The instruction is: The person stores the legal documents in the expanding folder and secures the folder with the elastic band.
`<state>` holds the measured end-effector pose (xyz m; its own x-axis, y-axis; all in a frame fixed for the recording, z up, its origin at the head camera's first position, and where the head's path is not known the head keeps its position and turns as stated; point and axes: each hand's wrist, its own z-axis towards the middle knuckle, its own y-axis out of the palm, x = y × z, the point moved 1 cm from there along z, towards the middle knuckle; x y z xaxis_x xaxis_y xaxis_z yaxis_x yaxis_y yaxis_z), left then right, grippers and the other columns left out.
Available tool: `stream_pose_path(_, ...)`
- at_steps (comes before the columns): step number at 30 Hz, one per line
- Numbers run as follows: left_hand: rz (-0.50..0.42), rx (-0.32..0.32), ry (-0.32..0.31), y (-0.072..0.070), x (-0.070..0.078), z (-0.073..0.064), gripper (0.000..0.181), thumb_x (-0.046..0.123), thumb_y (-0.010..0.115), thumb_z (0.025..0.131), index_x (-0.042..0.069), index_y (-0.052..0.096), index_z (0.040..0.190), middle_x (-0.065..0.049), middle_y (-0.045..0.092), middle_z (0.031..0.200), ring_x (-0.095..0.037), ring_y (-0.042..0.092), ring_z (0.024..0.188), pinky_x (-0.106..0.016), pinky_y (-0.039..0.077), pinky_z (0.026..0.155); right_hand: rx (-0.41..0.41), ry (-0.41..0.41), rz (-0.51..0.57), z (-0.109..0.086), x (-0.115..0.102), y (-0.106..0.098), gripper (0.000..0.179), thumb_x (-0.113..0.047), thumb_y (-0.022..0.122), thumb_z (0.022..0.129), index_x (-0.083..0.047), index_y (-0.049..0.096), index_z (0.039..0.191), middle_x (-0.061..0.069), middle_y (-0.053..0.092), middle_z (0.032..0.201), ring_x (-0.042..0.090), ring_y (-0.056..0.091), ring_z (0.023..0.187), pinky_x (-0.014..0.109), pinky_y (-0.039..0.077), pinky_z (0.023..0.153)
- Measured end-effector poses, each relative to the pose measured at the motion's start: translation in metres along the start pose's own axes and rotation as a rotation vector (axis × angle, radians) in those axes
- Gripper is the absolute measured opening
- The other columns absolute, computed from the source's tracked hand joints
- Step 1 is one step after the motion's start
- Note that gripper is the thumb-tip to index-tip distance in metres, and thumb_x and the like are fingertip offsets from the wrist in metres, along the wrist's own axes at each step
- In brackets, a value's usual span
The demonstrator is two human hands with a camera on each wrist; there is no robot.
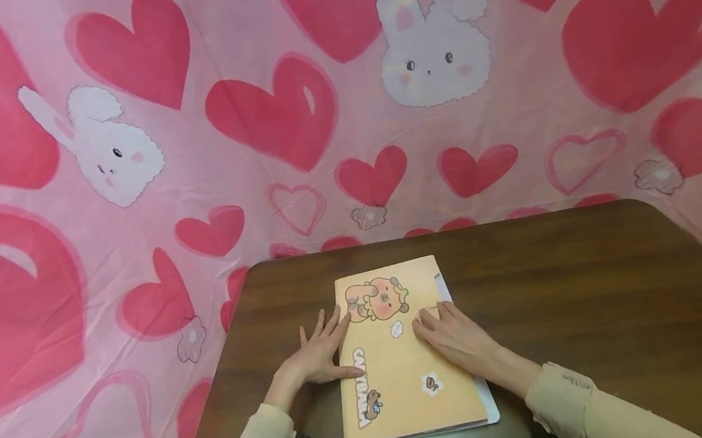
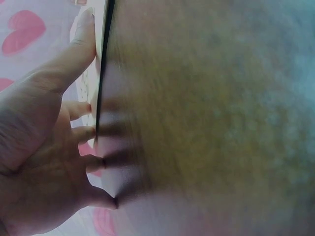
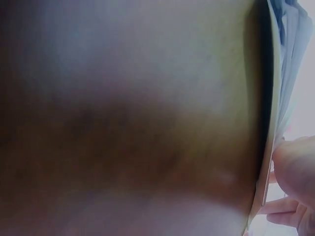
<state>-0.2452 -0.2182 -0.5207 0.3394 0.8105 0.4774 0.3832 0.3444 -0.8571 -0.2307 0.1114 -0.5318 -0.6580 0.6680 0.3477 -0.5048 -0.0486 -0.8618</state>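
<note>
A yellow document folder (image 1: 398, 376) with a cartoon capybara and lettering on its cover lies closed on the table. My left hand (image 1: 319, 352) is at its left edge, fingers spread; the thumb rests on the cover. In the left wrist view, fingers of the left hand (image 2: 49, 142) reach along the folder's edge and some tips touch the table. My right hand (image 1: 460, 339) touches the cover near its right edge with bent fingers, at a small pale-outlined tab. From the right wrist view, part of the right hand (image 3: 298, 167) shows beside the folder's edge (image 3: 273, 98); whether it pinches is hidden.
The folder lies on a dark brown wooden table (image 1: 587, 295). Pale sheets (image 1: 491, 403) stick out past the cover on the right. Behind the table and along its left hangs a pink cloth (image 1: 232, 40) printed with hearts and rabbits.
</note>
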Motion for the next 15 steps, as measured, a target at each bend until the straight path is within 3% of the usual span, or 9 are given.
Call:
stream_pose_path(4,-0.025,-0.010,-0.020,0.002,-0.001,-0.006,0.126,0.070,0.085,0.084,0.016,0.019,0.177,-0.016,0.005,0.187,-0.052,-0.004,0.170,-0.091,-0.008,0.123,0.008,0.000,0.009,0.003,-0.005,-0.002,0.030,-0.011,0.082,0.095,-0.017,0.061,0.116,0.004,0.065,0.107,0.026,0.058,0.075,0.041,0.057,0.088)
stream_pose_path(9,-0.029,0.021,-0.008,0.010,-0.011,-0.004,0.129,0.077,0.083,0.082,0.019,0.018,0.178,-0.014,0.004,0.187,-0.050,-0.005,0.171,-0.090,-0.010,0.123,-0.011,0.029,0.015,0.007,-0.007,-0.008,0.023,-0.012,0.079,0.097,-0.017,0.059,0.108,0.003,0.064,0.104,0.027,0.055,0.072,0.045,0.057,0.085)
stream_pose_path(12,-0.032,0.037,0.012,0.012,-0.015,-0.002,0.128,0.078,0.082,0.083,0.021,0.018,0.178,-0.014,0.004,0.187,-0.051,-0.004,0.171,-0.092,-0.010,0.121,-0.076,0.100,0.094,0.006,-0.004,-0.012,0.018,-0.010,0.074,0.100,-0.016,0.063,0.113,0.005,0.067,0.113,0.031,0.063,0.087,0.055,0.058,0.095)
stream_pose_path(15,-0.030,0.032,0.008,0.012,-0.015,-0.003,0.127,0.077,0.082,0.083,0.022,0.018,0.178,-0.013,0.004,0.187,-0.051,-0.005,0.171,-0.091,-0.010,0.122,-0.143,0.199,0.244,-0.002,0.001,-0.016,0.020,-0.014,0.072,0.105,-0.016,0.068,0.124,0.007,0.069,0.128,0.037,0.069,0.114,0.068,0.053,0.108)
